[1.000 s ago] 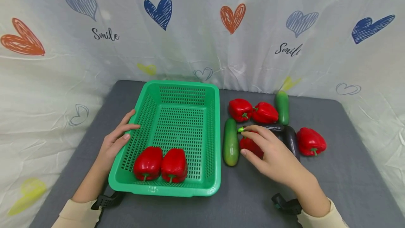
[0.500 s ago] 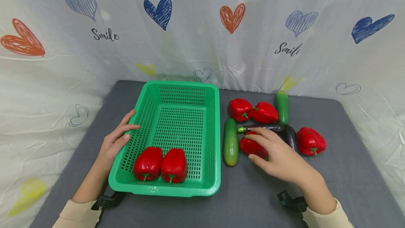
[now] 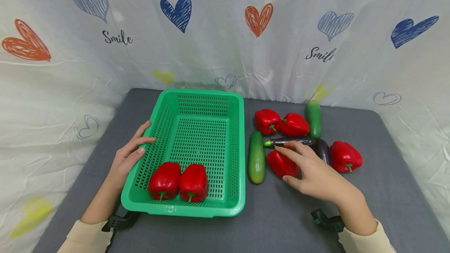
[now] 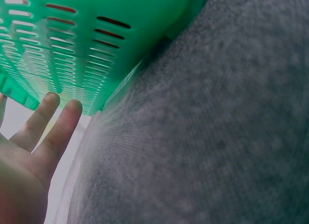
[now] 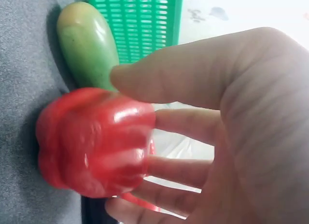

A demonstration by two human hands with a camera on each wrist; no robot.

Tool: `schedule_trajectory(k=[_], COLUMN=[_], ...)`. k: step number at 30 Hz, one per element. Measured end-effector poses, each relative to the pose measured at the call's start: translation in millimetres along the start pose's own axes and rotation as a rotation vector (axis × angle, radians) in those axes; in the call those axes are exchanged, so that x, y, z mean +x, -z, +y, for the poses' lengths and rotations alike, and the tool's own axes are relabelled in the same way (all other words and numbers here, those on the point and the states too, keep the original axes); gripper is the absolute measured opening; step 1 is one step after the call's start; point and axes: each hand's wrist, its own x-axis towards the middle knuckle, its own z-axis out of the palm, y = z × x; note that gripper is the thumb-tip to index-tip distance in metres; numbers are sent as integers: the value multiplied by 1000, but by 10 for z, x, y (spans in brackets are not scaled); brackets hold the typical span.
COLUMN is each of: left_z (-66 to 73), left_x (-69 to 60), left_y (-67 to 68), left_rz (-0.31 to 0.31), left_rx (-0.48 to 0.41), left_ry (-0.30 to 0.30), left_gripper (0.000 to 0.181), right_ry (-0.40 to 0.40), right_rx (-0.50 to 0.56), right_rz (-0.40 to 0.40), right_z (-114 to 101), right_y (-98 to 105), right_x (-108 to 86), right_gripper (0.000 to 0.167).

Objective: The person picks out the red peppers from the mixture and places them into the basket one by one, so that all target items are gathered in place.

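Note:
My left hand [image 3: 128,161] rests against the left rim of the green basket [image 3: 200,211], some fingertips over the edge. Two of its fingers extend straight beside the perforated wall in the left wrist view. Two red peppers [image 3: 164,180] [image 3: 193,182] lie in the basket's near end. Over another red pepper [image 3: 280,163] on the table is my right hand [image 3: 313,173], its fingers spread and loosely bent around the upper right side. In the right wrist view, thumb and fingertips are close to this pepper [image 5: 91,142]; firm contact cannot be told.
A green cucumber [image 3: 257,159] lies between basket and pepper. Behind the pepper is a dark eggplant [image 3: 281,141], with another [image 3: 322,150] to its right. Two red peppers [image 3: 267,121] [image 3: 294,124] and a cucumber [image 3: 314,120] lie farther back; one more pepper [image 3: 345,157] lies right.
My right hand has shifted right and slightly nearer, uncovering more of the pepper and eggplant. The pepper under it has turned and shifted slightly. My left hand and the basket stay in place.

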Motion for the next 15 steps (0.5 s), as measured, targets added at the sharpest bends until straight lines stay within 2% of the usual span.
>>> schedule_trajectory(k=[8,15], left_z=[-11,-3], left_x=[-7,-2], left_y=[7,0], left_rz=[3,1], left_rx=[4,-12], left_ry=[23,13], left_gripper=[34,35], right_ry=[9,-55], right_rx=[-15,25], right_rz=[-11,-29], right_z=[23,17], right_y=[-8,-32], right_x=[1,0], right_gripper=[88,94])
